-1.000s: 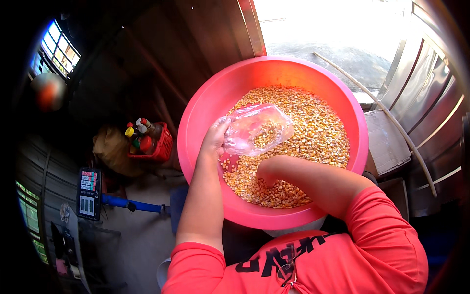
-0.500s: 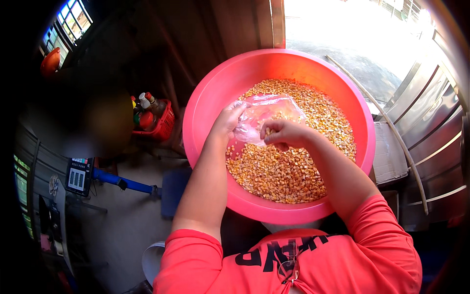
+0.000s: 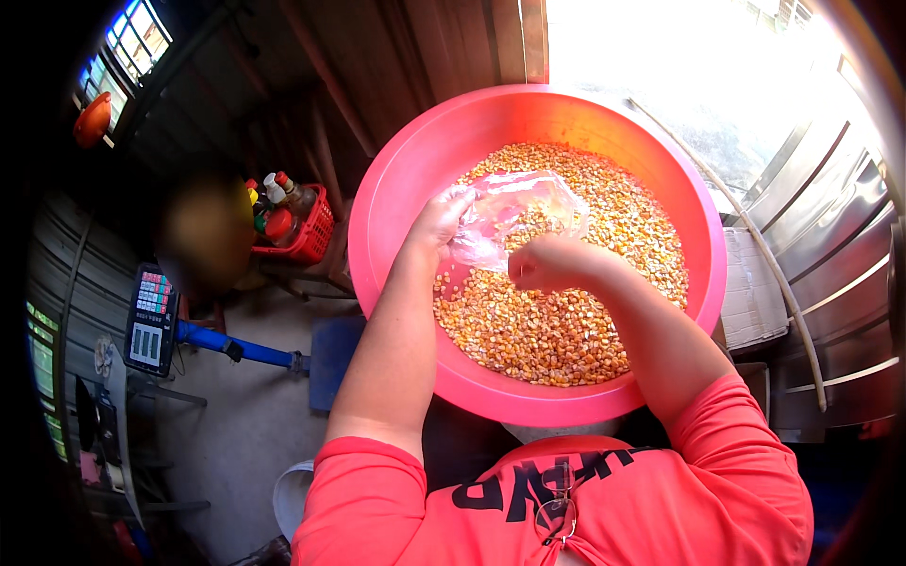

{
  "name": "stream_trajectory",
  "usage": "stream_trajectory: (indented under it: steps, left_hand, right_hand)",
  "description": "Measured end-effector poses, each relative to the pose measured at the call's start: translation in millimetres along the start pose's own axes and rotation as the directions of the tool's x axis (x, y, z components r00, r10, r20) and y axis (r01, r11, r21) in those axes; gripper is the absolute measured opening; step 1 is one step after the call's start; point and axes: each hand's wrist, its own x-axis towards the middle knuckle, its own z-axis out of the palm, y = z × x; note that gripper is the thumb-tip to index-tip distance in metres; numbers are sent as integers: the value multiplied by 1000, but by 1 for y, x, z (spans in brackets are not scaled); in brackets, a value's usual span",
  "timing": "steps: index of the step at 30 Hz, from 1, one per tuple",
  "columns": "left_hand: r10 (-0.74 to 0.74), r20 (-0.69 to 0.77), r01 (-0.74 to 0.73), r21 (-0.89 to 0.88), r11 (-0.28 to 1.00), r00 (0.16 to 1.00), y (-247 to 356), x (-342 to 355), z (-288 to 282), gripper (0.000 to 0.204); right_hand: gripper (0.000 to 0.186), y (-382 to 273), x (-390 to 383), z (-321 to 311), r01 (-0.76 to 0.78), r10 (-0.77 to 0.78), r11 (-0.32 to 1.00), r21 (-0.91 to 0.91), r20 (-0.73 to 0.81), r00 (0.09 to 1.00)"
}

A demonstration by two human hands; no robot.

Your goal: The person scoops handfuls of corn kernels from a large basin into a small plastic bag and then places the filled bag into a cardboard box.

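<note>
A clear plastic bag is pinched at its rim by the left hand and held open over the dried corn kernels in the pink basin. The right hand is closed into a fist at the bag's mouth. The bag looks thin, crinkled and glossy.

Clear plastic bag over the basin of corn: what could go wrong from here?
1. The left hand alone holds the clear plastic bag at one edge; the limp mouth could fold shut, so kernels miss it.
2. The closed right hand is beside the bag's mouth; kernels released there may fall back into the pink basin.
</note>
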Motion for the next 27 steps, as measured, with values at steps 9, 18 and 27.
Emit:
stream_trajectory:
  steps: [9,18,27]
  left_hand:
    - [-17,-34,15,-70,997,999,7,-2,3,16]
    - [-19,-55,16,-42,999,998,1,-2,0,16]
    - [7,3,-7,158,987,1000,-7,6,-11,17]
  right_hand:
    - [39,31,38,41,95,140,823,-560,362,922]
    - [42,20,32,58,-4,134,973,-230,554,822]
    - [17,26,17,-1,-21,-53,848,530,124,991]
